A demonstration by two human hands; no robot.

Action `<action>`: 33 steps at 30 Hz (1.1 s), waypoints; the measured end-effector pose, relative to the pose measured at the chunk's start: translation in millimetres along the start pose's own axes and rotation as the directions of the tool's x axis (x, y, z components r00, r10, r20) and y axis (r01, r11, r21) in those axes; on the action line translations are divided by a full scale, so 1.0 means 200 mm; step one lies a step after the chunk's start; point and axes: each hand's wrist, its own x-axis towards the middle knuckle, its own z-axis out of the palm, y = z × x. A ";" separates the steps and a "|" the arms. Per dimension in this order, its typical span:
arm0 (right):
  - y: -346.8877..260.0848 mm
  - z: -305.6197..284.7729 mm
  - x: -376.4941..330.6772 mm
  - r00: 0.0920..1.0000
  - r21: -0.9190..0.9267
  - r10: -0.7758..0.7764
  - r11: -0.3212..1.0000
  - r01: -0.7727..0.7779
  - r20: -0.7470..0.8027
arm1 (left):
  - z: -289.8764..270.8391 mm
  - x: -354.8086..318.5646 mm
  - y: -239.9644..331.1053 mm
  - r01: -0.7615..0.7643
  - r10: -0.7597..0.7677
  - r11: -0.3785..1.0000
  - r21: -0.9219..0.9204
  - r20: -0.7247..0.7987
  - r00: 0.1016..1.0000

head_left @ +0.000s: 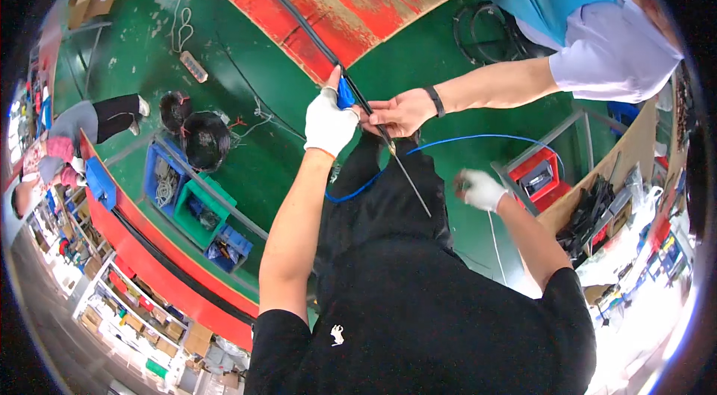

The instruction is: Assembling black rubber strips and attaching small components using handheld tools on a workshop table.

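My left hand (332,124), in a white glove with bare fingertips, is closed around a long black cable (302,22) in front of my body. A bright blue piece (345,93) sticks out between thumb and cable; its kind is unclear. Just beyond, a co-worker's bare hand (401,113) with a dark wristband pinches the same cable. From the cable's near end a thin metal rod (413,188) points toward me. My right hand (482,190), gloved alike, hovers apart at the right. Its fingers look half curled but blurred, so anything in them cannot be made out.
A thin blue hose (478,136) arcs across my front toward a red bin (539,177). The red-topped table (351,3) stands ahead. At left are blue and green crates (196,210), black coils (207,140) and a power strip (193,66) on the green floor.
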 end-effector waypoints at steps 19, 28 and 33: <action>-0.95 -0.04 0.42 0.866 0.002 -0.184 0.978 0.208 -0.465 | 0.00 0.02 0.11 0.086 -0.087 0.985 0.152 0.001 0.996; -1.01 0.04 0.47 0.919 0.035 -0.137 0.986 0.162 -0.370 | 0.03 -0.02 0.04 0.078 -0.079 0.988 0.136 -0.003 0.997; -0.89 0.08 0.54 0.769 -0.002 -0.260 0.948 0.318 -0.584 | 0.09 -0.03 0.04 0.014 0.008 0.978 0.209 -0.102 0.995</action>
